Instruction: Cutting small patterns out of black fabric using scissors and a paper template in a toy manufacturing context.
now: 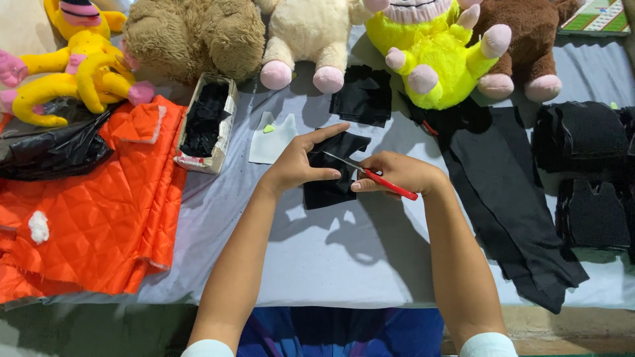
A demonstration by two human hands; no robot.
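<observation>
My left hand (301,162) pinches a piece of black fabric (325,190) held above the grey tabletop (344,258). My right hand (397,173) grips red-handled scissors (370,174), whose blades point left into the fabric's upper edge beside my left fingers. A white paper pattern piece (270,142) lies flat just left of my left hand.
Several plush toys sit along the far edge, among them a yellow one (433,63) and a tan one (192,36). An open cardboard box (206,125) holds black scraps. Orange quilted fabric (99,205) covers the left. Black fabric strips (509,198) and stacked cut pieces (589,172) lie right.
</observation>
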